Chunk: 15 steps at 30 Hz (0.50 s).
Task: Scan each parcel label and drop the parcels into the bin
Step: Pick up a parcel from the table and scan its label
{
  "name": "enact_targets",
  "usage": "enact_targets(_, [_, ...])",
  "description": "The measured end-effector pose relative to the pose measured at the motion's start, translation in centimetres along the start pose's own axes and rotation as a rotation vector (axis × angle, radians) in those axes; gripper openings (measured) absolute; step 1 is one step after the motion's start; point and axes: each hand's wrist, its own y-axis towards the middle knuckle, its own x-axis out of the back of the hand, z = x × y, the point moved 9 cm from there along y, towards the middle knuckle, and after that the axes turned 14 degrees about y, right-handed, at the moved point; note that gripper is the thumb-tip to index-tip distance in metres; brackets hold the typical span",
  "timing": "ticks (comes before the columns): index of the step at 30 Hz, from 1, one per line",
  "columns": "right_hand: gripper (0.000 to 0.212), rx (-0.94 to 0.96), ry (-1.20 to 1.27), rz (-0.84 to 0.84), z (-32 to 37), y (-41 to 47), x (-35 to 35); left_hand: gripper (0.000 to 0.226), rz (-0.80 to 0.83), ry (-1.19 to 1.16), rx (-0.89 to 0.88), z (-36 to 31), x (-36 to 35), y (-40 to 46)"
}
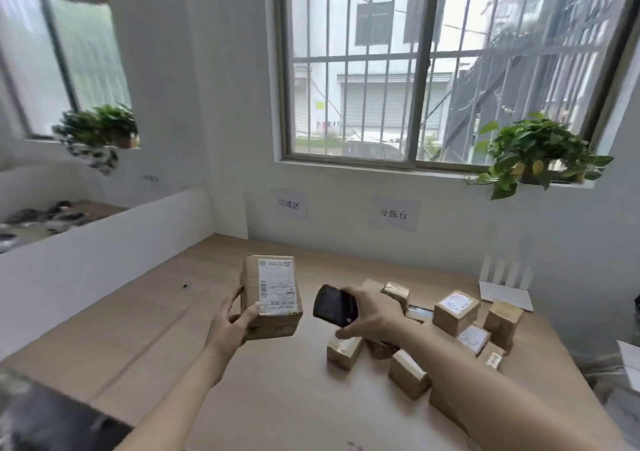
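Cardboard parcel (272,298) gripped by left-hand fingers (250,313) — right-hand fingers (349,291) clasp scanner (334,307).

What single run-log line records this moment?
left hand: holds parcel, label up | right hand: holds scanner beside it | stage: scanning

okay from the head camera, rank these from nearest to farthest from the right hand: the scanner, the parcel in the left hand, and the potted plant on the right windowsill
1. Scanner: in the right hand.
2. Held parcel: just left, gripped by the left hand.
3. Potted plant: far off, up on the windowsill.
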Motion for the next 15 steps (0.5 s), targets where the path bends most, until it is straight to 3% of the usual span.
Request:
enact_targets(7, [0.061,0.209,0.005,0.114,16.7,6.9,-9.8,0.048,-0.204,-0.035,0.045,5.2,19.4,0.6])
enact_targets(10, [0.067,0.286,-0.051,0.117,24.0,9.4,-14.5,0.045,-0.288,-0.069,0.093,7.9,27.7,-0.2])
enact_targets(15, [0.074,0.409,-0.044,0.173,34.7,11.4,-21.6,0.08,-0.441,-0.018,0.112,12.8,40.2,-1.7])
